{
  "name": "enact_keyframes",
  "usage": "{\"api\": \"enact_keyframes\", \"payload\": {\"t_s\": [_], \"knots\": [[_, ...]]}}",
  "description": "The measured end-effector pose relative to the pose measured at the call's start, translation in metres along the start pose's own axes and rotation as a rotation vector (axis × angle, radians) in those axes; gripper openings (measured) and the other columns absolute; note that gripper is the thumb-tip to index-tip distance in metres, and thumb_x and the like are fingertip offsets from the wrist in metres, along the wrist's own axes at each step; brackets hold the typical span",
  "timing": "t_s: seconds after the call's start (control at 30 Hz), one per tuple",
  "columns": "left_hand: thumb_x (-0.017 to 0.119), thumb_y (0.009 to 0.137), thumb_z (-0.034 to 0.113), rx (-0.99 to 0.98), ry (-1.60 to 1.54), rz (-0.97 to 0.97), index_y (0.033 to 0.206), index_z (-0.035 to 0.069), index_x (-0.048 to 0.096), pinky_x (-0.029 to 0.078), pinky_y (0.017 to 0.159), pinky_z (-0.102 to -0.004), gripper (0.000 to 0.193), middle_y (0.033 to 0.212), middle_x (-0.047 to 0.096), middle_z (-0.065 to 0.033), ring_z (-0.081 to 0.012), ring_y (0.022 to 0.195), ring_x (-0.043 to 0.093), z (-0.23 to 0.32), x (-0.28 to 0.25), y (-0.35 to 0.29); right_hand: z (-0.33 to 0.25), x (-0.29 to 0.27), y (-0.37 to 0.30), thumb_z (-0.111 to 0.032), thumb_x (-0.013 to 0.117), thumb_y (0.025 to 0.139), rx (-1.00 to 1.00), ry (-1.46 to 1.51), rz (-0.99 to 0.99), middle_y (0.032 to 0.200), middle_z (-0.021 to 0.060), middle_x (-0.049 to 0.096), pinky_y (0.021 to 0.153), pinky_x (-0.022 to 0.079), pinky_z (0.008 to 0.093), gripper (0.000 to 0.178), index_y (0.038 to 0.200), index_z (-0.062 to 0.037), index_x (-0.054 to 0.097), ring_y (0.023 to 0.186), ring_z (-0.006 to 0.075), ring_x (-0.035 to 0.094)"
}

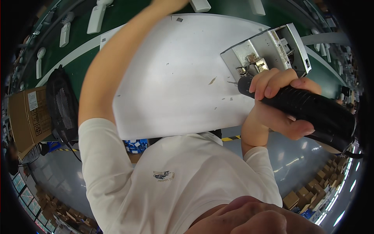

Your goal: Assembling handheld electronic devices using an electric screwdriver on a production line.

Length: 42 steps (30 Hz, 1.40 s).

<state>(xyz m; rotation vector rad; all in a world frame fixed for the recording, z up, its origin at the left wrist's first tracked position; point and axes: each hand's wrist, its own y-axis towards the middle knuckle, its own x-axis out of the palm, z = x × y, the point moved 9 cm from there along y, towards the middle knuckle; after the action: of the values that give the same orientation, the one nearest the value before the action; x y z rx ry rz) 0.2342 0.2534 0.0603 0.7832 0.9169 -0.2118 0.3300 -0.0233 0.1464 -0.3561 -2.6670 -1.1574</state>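
Note:
My right hand (280, 97) is closed around a black electric screwdriver (307, 107), held level over the right side of the white work surface (163, 85). Its thin bit points left, and a cord leaves the far end. Just beyond that hand stands an open metal screw feeder-like box (269, 48) with a worn mechanism inside. My left arm stretches forward across the surface to the green belt (132, 11). My left hand (170, 4) is blurred and cut off by the top edge, so its fingers are hidden. Closest to it lies a white handheld device (200, 5).
More white devices with rounded heads (96, 19) lie spaced along the belt. Small dark scraps dot the work surface. At left are a black mesh bag (62, 105) and a cardboard box (29, 117). Small blue parts (136, 146) sit below the near edge.

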Motion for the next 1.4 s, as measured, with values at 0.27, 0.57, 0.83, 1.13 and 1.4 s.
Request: {"api": "enact_keyframes", "payload": {"t_s": [0.27,0.57,0.83,1.13,1.4], "knots": [[0.051,0.088,0.021,0.306,-0.180,-0.305,0.122,0.004,0.051,0.044,0.085,-0.0550,0.038,0.128,0.041,-0.0263,-0.0489,0.099,0.048,0.122,0.164,0.064,0.003,0.012,-0.002,-0.067,0.047,0.085,-0.084,-0.042,-0.033,0.065,0.0093,0.050,0.040,0.042,0.0304,0.064,0.106,-0.0074,0.042,0.043,0.0175,0.045],[0.059,0.080,0.007,-0.390,-0.408,-0.045,0.109,-0.002,0.054,0.052,0.071,-0.0424,0.031,0.120,0.049,-0.0222,-0.0354,0.087,0.061,0.022,0.124,0.078,0.005,0.010,-0.016,-0.070,0.051,0.082,-0.140,0.188,0.283,0.068,0.0089,0.051,0.044,0.044,0.0306,0.067,0.107,-0.0083,0.042,0.048,0.0178,0.048],[0.065,0.088,0.025,-0.850,-1.453,-0.401,0.125,0.005,0.042,0.055,0.063,-0.0310,0.048,0.098,0.062,-0.0110,-0.0178,0.075,0.063,0.070,0.006,-0.128,-0.021,-0.005,-0.007,-0.074,0.048,0.079,-0.157,0.112,0.047,0.069,0.0069,0.050,0.045,0.043,0.0307,0.073,0.112,-0.0091,0.046,0.050,0.0164,0.048],[0.060,0.093,0.030,-0.889,-1.833,-0.535,0.125,0.008,0.034,0.054,0.070,-0.0300,0.046,0.101,0.057,-0.0086,-0.0153,0.084,0.059,0.096,0.025,-0.201,0.025,0.013,-0.006,-0.081,0.040,0.077,-0.010,0.130,-0.106,0.070,0.0054,0.048,0.044,0.042,0.0308,0.081,0.117,-0.0109,0.048,0.051,0.0156,0.047],[0.059,0.094,0.035,-0.843,-1.894,-0.579,0.126,0.007,0.034,0.052,0.073,-0.0286,0.049,0.103,0.056,-0.0089,-0.0143,0.087,0.057,0.095,0.027,-0.206,0.051,0.015,-0.016,-0.083,0.037,0.077,0.057,0.119,-0.130,0.069,0.0051,0.048,0.043,0.042,0.0310,0.082,0.116,-0.0117,0.048,0.050,0.0150,0.045]]}}
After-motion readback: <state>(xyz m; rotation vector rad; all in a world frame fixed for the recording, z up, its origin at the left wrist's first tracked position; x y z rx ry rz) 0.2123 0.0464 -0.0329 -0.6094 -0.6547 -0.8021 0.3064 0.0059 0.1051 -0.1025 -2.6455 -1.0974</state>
